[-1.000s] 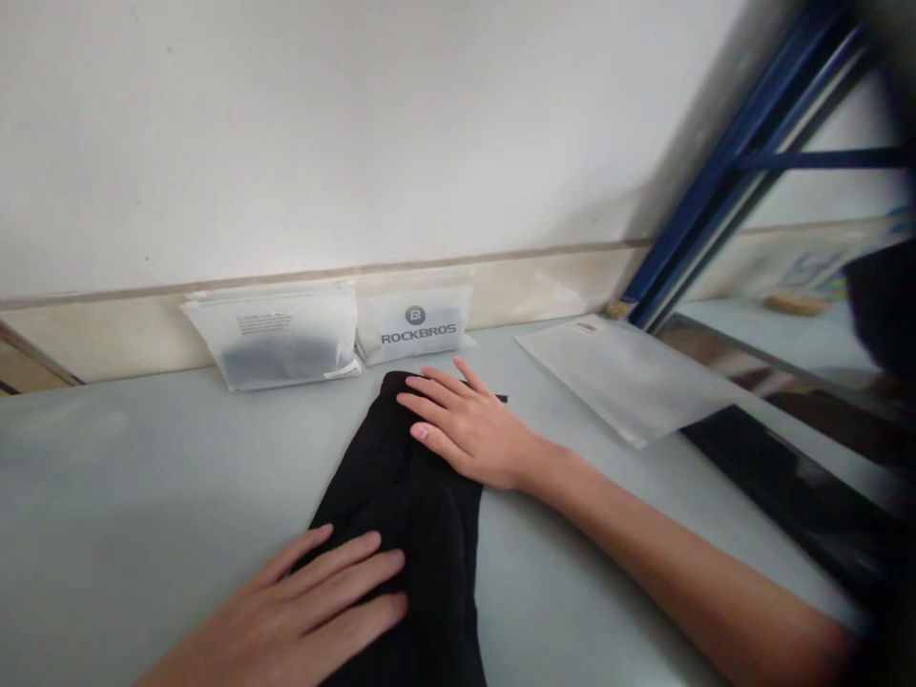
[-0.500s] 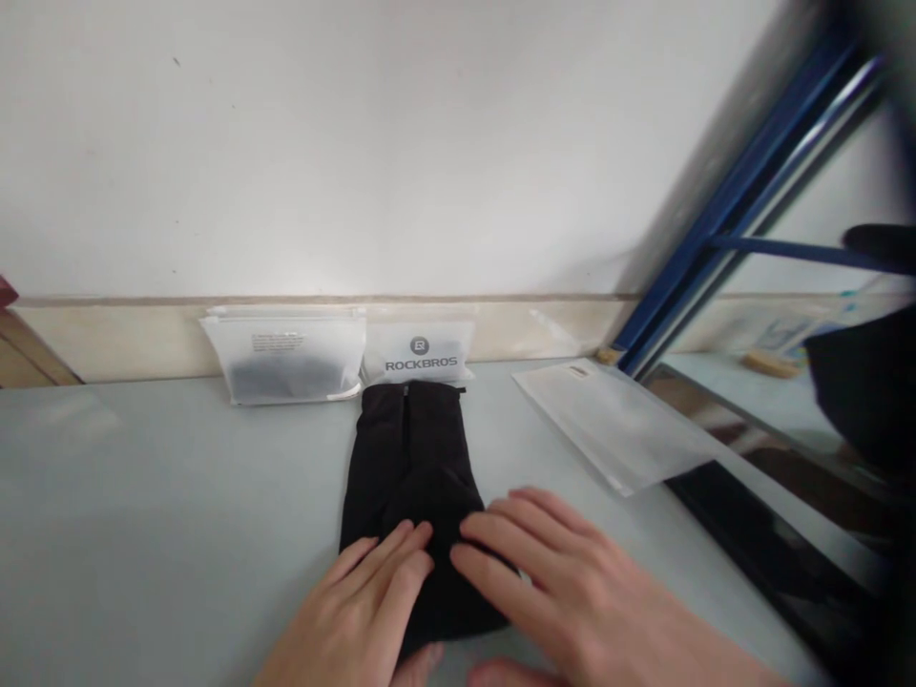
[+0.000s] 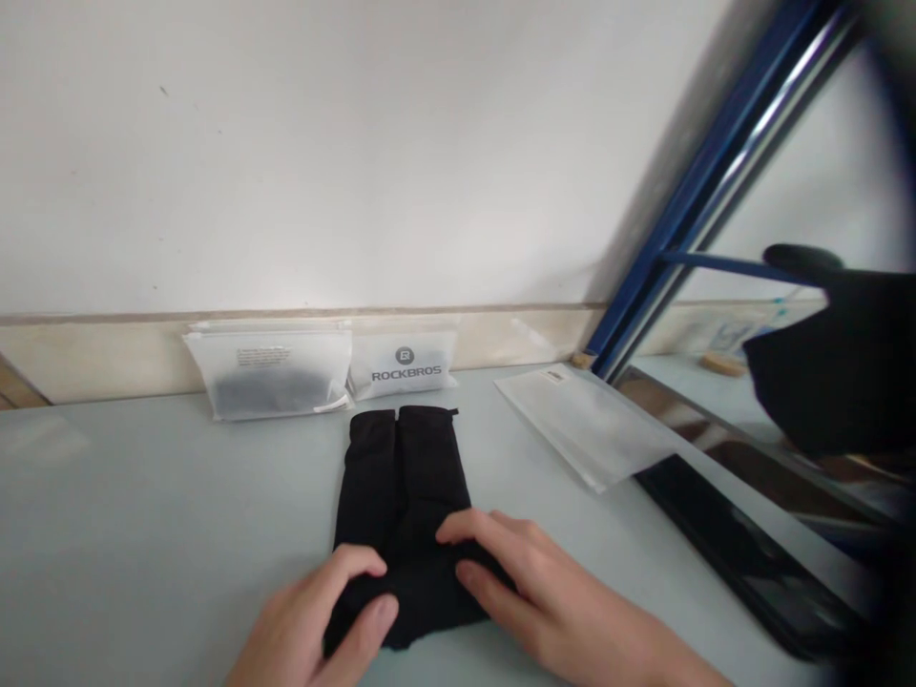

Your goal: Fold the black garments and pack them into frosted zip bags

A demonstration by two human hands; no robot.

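Observation:
A black cloth item (image 3: 429, 468), split by a lengthwise gap at its far end, lies flat on the grey table before me. My left hand (image 3: 322, 620) is on its near left edge, thumb and forefinger curved apart with black cloth between them. On the near right part rests my right hand (image 3: 522, 592), fingers bent and thumb beneath, around a fold of the cloth. Both hands seem to grip the fabric lightly.
Against the wall stand a frosted pouch (image 3: 268, 377) and a ROCKBROS pouch (image 3: 405, 367). A flat frosted bag (image 3: 587, 420) and a black glossy object (image 3: 744, 553) lie right, beside a blue-framed mirror (image 3: 644, 258).
My hands have gone from lying spread on the cloth to curling round its sides. The cloth's far part now lies flatter, with the gap showing more. The view has shifted slightly.

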